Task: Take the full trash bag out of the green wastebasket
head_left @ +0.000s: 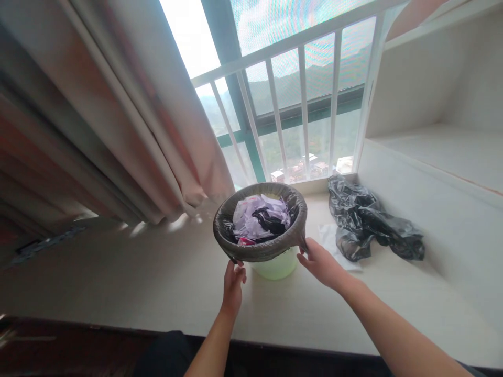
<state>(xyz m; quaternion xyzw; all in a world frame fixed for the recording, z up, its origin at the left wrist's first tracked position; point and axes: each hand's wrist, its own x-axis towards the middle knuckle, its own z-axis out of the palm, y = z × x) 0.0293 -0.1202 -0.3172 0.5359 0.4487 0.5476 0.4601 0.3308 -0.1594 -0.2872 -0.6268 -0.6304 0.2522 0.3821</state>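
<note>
A pale green waste bin (277, 266) stands on the light window ledge, lined with a black garbage bag (259, 253) that folds over its rim. Inside lie crumpled white papers (251, 214), a dark scrap and a bit of red. My left hand (234, 285) pinches the bag's edge at the front left of the rim. At the right side, my right hand (320, 262) grips the bag's edge and pulls a corner of it taut. Some fingertips of both hands are hidden behind the plastic.
A crumpled black plastic bag (369, 222) lies to the right on the ledge, partly over a white sheet (340, 248). Behind stand white railings (302, 104) and a window. Long curtains (129, 104) hang at the left, and a white shelf unit (428, 157) rises at the right.
</note>
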